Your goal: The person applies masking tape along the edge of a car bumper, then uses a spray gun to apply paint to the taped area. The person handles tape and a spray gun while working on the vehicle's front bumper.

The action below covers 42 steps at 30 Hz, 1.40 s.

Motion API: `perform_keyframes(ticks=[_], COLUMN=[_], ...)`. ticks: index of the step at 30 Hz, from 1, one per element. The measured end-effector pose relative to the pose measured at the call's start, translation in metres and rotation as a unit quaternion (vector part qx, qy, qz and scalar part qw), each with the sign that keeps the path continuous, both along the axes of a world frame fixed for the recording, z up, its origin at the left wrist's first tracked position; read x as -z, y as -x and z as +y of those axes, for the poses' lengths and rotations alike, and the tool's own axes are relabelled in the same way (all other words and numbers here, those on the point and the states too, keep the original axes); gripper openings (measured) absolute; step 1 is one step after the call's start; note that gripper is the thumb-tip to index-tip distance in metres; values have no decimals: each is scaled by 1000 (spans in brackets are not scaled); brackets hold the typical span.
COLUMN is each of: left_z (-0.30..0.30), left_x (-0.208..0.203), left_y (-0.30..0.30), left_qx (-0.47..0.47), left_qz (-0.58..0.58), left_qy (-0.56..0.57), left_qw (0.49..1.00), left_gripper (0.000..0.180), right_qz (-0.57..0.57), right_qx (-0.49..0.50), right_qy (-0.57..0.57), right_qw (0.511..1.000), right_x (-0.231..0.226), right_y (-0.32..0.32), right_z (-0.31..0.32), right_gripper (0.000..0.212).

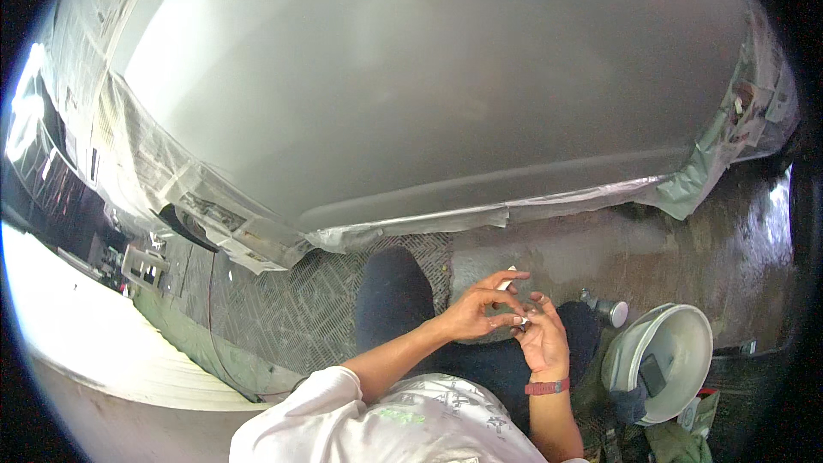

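Observation:
My left hand (482,307) and my right hand (543,341) meet in front of my knees. A narrow white strip-like piece (507,281) sticks up between the fingers of my left hand, too small to name. The left thumb and the right fingertips come together around a tiny white bit (523,321), whose kind I cannot make out. Part of the right palm shows, with its fingers bent. Beyond the hands rises a large smooth grey vehicle panel (480,77), apart from both hands. Plastic sheeting (163,154) and a taped strip (429,222) run along its edges.
At my right stands a whitish bucket (614,360) with a dark flat object (652,375) and a dark cloth (628,405) at it. A small metal cup with a white lid (612,313) is beside my knee. A hose (211,317) lies on the patterned floor at left.

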<state>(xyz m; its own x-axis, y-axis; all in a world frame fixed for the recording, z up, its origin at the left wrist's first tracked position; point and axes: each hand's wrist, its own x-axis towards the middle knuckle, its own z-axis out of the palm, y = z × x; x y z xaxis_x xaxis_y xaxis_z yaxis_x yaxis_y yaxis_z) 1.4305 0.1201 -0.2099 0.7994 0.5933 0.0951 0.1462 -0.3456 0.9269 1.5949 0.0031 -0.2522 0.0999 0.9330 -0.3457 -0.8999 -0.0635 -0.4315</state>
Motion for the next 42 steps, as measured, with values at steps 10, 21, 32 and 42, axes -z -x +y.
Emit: perform_keyframes(ticks=[10, 21, 32, 42], left_z=[3, 15, 36, 73], left_x=[18, 15, 20, 56], left_y=[-2, -8, -7, 11], left_qx=[-94, -137, -149, -26], left_qz=[-110, -234, -276, -116], left_qy=[109, 206, 184, 377], left_qw=[983, 940, 932, 918], left_gripper=[16, 21, 29, 51], right_qz=[-230, -276, -357, -526], right_qx=[109, 208, 262, 373], right_qy=[-95, -50, -44, -120], right_qw=[963, 937, 896, 755], right_x=[-39, -52, -69, -155], right_y=[20, 52, 58, 31], right_z=[23, 51, 81, 140], right_gripper=[43, 29, 20, 19])
